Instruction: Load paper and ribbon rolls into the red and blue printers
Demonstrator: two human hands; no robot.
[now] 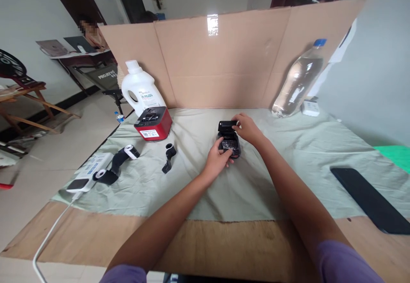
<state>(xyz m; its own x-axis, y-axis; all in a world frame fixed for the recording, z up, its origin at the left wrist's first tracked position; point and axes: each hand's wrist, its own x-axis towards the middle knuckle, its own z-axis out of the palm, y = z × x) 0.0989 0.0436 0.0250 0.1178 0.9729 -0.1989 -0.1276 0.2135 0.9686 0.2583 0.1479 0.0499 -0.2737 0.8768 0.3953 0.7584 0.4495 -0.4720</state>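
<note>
A small black device with a raised lid [229, 144] rests on the cloth at the middle of the table. Its open inside holds a dark, glossy part. My left hand [218, 157] grips the body from the left and front, thumb and fingers round it. At the lid's right edge, the fingers of my right hand [246, 128] pinch the raised lid. A short black ribbon with a roll end [169, 157] lies to the left of the device. Further left, a longer black ribbon on two white cores [117, 165] lies against a white power bank-like box [91, 171].
A red and black box [155, 125] stands before a white detergent jug [142, 86]. A clear bottle with a blue cap [297, 82] leans at the back right against a cardboard screen [218, 74]. A black phone [368, 195] lies at right. A white cable [48, 242] hangs off the left front.
</note>
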